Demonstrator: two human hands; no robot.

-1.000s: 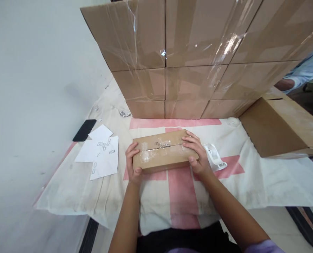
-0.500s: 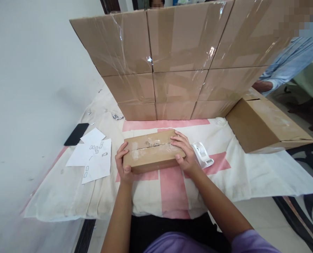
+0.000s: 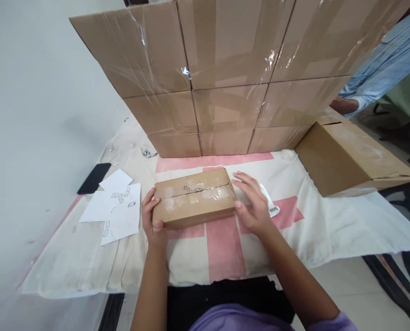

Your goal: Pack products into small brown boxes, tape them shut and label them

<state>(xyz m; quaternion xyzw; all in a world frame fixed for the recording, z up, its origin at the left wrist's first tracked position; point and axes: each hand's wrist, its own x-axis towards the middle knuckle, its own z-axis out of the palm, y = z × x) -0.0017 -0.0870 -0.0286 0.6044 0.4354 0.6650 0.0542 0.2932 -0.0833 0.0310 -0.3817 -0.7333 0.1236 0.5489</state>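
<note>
A taped cardboard box (image 3: 194, 195) with dark scribbled marks along its top seam lies on the cloth in front of me. My left hand (image 3: 153, 219) grips its left end, thumb at the near corner and fingers over the far side. My right hand (image 3: 253, 202) is open beside the right end, its fingers spread and off the box; whether the thumb tip still touches the edge I cannot tell. Partly hidden behind that hand is a white tape dispenser (image 3: 274, 210).
A wall of taped cardboard boxes (image 3: 228, 108) stands across the far side. At right lies an open cardboard box (image 3: 336, 161); beyond it shows a person's blue sleeve (image 3: 380, 69). Sheets of paper with drawn shapes (image 3: 124, 216) and a black phone (image 3: 94, 178) lie at left.
My right hand has let go of the box's right end and moved slightly right, fingers opening. My left hand keeps its hold. The view has shifted a little.
</note>
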